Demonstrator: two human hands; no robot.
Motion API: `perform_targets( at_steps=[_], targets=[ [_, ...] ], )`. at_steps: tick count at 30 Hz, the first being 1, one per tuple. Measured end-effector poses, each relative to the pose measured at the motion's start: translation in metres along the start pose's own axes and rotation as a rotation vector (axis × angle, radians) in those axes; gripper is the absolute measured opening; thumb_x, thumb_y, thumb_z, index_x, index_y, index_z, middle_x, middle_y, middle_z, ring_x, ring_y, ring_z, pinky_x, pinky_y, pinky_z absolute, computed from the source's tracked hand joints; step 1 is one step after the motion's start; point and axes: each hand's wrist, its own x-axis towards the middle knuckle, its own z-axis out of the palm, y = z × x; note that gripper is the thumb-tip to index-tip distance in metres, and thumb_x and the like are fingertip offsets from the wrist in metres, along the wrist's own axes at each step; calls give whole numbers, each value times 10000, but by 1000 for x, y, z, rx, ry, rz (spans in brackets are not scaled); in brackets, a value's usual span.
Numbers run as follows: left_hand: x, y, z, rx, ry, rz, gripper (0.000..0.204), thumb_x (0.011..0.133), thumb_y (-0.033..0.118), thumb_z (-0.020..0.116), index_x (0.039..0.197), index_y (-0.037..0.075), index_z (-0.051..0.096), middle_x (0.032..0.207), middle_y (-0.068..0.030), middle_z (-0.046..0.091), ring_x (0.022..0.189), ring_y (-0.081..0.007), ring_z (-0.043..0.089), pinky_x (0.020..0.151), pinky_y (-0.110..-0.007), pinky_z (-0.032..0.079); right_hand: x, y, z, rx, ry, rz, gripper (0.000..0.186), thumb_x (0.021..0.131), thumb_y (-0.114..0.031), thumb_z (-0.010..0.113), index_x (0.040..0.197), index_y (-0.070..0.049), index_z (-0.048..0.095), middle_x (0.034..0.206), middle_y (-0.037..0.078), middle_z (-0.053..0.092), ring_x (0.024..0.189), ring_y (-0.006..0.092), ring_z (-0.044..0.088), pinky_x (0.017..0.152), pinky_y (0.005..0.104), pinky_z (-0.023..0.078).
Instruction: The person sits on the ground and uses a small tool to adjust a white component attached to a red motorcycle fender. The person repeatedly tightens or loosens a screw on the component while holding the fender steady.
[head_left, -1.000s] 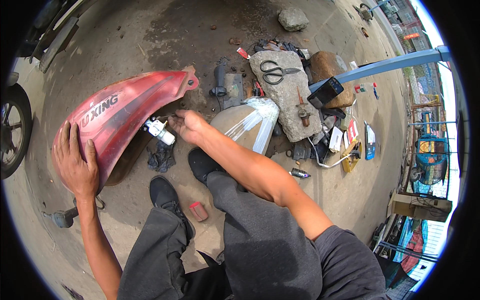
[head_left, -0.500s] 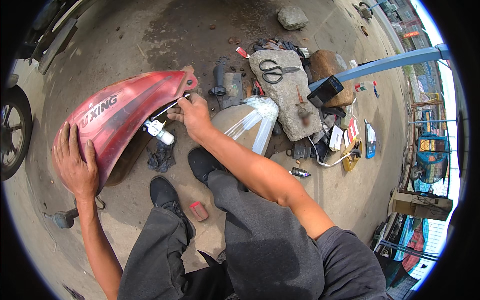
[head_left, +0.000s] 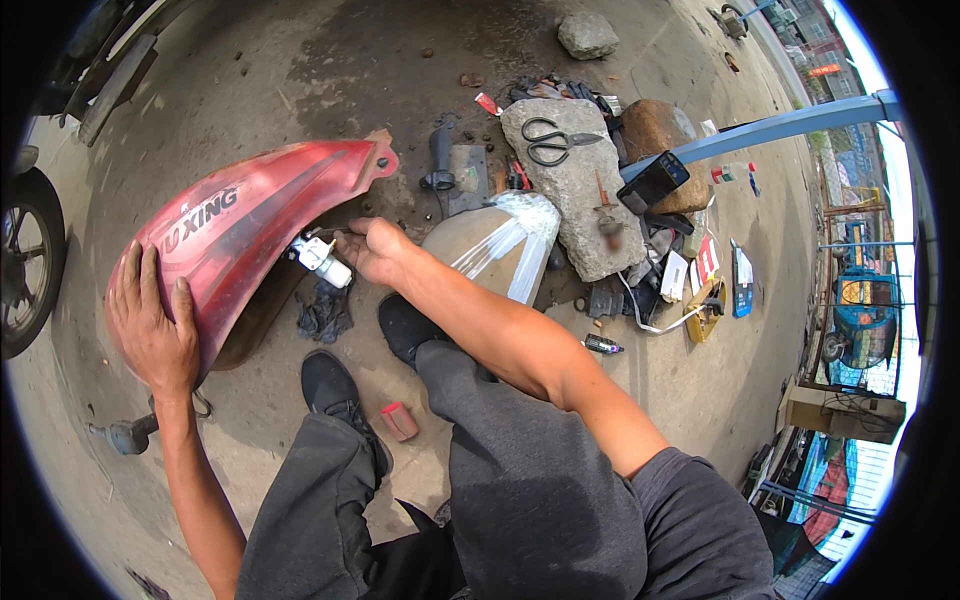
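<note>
A red motorcycle fuel tank (head_left: 255, 215) lies on its side on the ground at the left. My left hand (head_left: 158, 320) is spread flat on its near end, holding nothing. Under the tank's right edge sits a fuel tap with a white cup (head_left: 325, 262). Just beside that tap, my right hand (head_left: 375, 250) is closed with its fingers pinched. A thin metal rod-like tool was plain in it a moment ago; now the fingers and the dark background mostly hide it.
A stone slab (head_left: 570, 190) at the right carries black-handled scissors (head_left: 558, 142) and a rusty tool (head_left: 608, 225). A phone (head_left: 655, 180) hangs by a blue bar (head_left: 780, 130). A taped panel (head_left: 495, 250), black plastic (head_left: 325, 312) and a red block (head_left: 399, 421) lie near my shoes.
My right hand has dropped a little toward me and turned, palm more upward. The thin metal tool, clear before, is now mostly out of sight. My left hand stays on the tank.
</note>
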Motion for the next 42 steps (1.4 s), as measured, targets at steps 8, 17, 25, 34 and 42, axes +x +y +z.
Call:
perform_targets(
  at_steps=[8, 17, 25, 34, 42],
  targets=[
    [-1, -1, -1, 7, -8, -8, 505, 959, 368, 529, 1370, 73, 540, 1466, -105, 473, 1372, -300, 408, 1164, -451, 245, -36, -19, 18, -254, -58, -375, 155, 976, -99, 484, 1071, 13, 533, 932, 115, 613, 738, 190, 638, 656, 309, 571],
    [-1, 0, 1, 7, -15, -23, 504, 952, 356, 542, 1382, 92, 534, 1472, -116, 464, 1379, -306, 397, 1169, -459, 233, -60, -17, 32, -397, -100, -584, 211, 975, -124, 500, 1122, 26, 517, 966, 113, 627, 793, 189, 657, 700, 310, 579],
    [-1, 0, 0, 3, -12, -17, 500, 955, 352, 536, 1375, 82, 537, 1467, -117, 469, 1375, -303, 403, 1169, -455, 234, -33, -14, 20, -204, -78, -300, 167, 977, -80, 448, 1083, 29, 517, 929, 120, 613, 747, 212, 624, 698, 335, 571],
    [0, 1, -1, -9, 8, 5, 490, 954, 343, 536, 1364, 75, 544, 1453, -121, 483, 1362, -306, 416, 1163, -447, 247, -5, 3, 3, 25, 33, -33, 155, 1000, -78, 413, 1035, 25, 525, 921, 125, 614, 782, 226, 607, 715, 337, 567],
    [-1, 0, 0, 10, -10, -12, 501, 962, 365, 520, 1378, 86, 534, 1472, -109, 466, 1377, -298, 403, 1171, -451, 235, -38, -16, 20, -256, -76, -415, 180, 980, -114, 491, 1088, 25, 526, 933, 114, 617, 769, 196, 637, 660, 322, 578]
  ],
)
